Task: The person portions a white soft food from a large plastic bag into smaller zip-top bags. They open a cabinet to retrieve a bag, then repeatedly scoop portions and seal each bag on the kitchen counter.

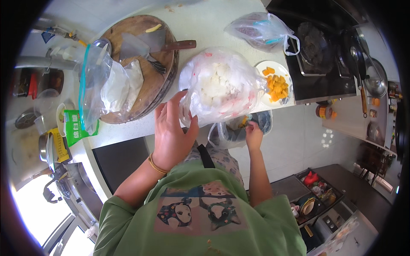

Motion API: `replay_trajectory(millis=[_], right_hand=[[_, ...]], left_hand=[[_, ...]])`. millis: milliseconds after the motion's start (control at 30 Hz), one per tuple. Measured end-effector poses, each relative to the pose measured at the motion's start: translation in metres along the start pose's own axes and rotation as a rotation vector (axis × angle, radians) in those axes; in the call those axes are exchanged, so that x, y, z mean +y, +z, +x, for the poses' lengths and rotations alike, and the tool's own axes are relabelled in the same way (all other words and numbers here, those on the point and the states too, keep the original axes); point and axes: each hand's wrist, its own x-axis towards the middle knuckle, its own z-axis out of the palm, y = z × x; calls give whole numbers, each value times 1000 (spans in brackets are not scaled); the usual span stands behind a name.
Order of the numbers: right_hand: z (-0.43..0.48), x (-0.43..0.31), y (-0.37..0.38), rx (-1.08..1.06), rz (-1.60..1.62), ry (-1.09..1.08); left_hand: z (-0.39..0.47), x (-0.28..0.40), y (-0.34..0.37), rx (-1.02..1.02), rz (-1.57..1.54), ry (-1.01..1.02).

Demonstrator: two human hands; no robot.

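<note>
My left hand grips the near left edge of a clear plastic bag, fingers behind and thumb in front; pale lumps show inside the bag. Below the counter's edge, my right hand reaches over a bin lined with a plastic bag; whether its fingers hold anything is unclear. Beside the bag on the counter is a white plate with orange diced pieces. To the left, a cleaver lies on a round wooden chopping board, with a zip bag partly over the board.
A tied plastic bag sits at the counter's back, near a black gas stove with a pan. A green packet lies by the board's left side. A dark cabinet stands behind on the right.
</note>
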Motion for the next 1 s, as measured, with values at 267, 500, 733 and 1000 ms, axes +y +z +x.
replay_trajectory(millis=[267, 500, 733, 1000], right_hand=[[-30, -61, -56, 73, 401, -47], [-46, -216, -122, -153, 562, -292], [72, -231, -47, -224, -372, -637], [105, -208, -16, -227, -427, -641]], left_hand=[[1, 2, -1, -14, -9, -28], [4, 3, 4, 5, -42, -11], [1, 7, 6, -22, -71, -19], [0, 5, 8, -30, -104, -25]])
